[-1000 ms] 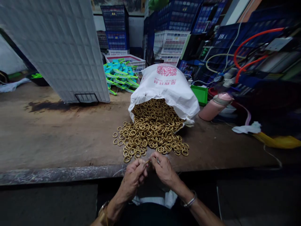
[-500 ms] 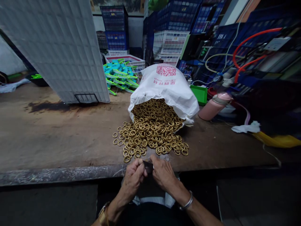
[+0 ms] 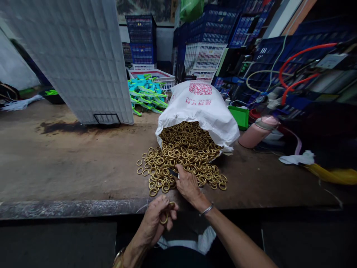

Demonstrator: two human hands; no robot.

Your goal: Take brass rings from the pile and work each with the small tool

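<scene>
Left hand: one; the left hand (image 3: 158, 219) was below the table's front edge, its fingers curled around a held ring (image 3: 164, 219) (perhaps a second, too shaded to be sure).
Right hand: one; the right hand (image 3: 190, 184) was over the front of the pile, thumb and fingers closed on a dark tool (image 3: 173, 172) (its far end hidden in the grip).
Loose rings: dozens of brass-coloured loose rings (image 3: 181, 156) spilled from the sack onto the table (image 3: 83, 160), too heaped to count; those deeper inside were hidden.
Sack: one white sack (image 3: 198, 106), on its side, mouth towards the person.
Bottle: one pink bottle (image 3: 258, 132), tilted, right of the sack.
Panel: one pale ribbed panel (image 3: 92, 67), upright on the left, its top cut off.
Bracelets: one silvery bracelet (image 3: 206, 209) on the right wrist; the left wrist's band was partly cut off.
</scene>
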